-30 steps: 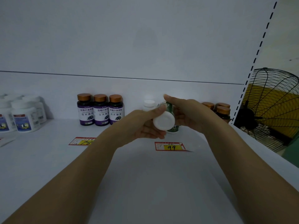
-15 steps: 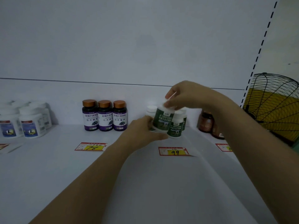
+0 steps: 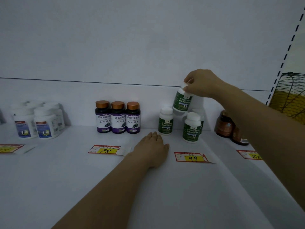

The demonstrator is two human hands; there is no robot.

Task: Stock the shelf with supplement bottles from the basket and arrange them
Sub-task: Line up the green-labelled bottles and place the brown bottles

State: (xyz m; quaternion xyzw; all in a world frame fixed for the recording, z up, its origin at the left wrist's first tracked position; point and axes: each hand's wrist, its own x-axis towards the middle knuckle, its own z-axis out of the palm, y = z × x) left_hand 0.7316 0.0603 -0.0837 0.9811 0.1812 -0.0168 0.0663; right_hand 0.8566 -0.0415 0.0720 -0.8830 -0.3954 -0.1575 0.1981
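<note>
My right hand (image 3: 202,83) pinches the white cap of a green-labelled bottle (image 3: 182,100) and holds it in the air, tilted, above the shelf (image 3: 148,187). Below it stand two more green-labelled bottles, one on the left (image 3: 165,121) and one in front on the right (image 3: 192,128); a third (image 3: 200,118) is partly hidden behind. My left hand (image 3: 152,148) lies flat on the shelf, palm down, fingers straight, just in front of the left green bottle. The basket is out of view.
Three purple-labelled bottles with copper caps (image 3: 118,117) stand in a row to the left. White bottles (image 3: 35,123) stand far left, brown bottles (image 3: 228,126) far right. Price tags (image 3: 191,157) lie along the shelf. A wire fan guard (image 3: 290,96) shows beyond the right upright.
My left hand let go of the bottles and dropped flat onto the shelf. My right hand lifted one green bottle by its cap, up and to the right.
</note>
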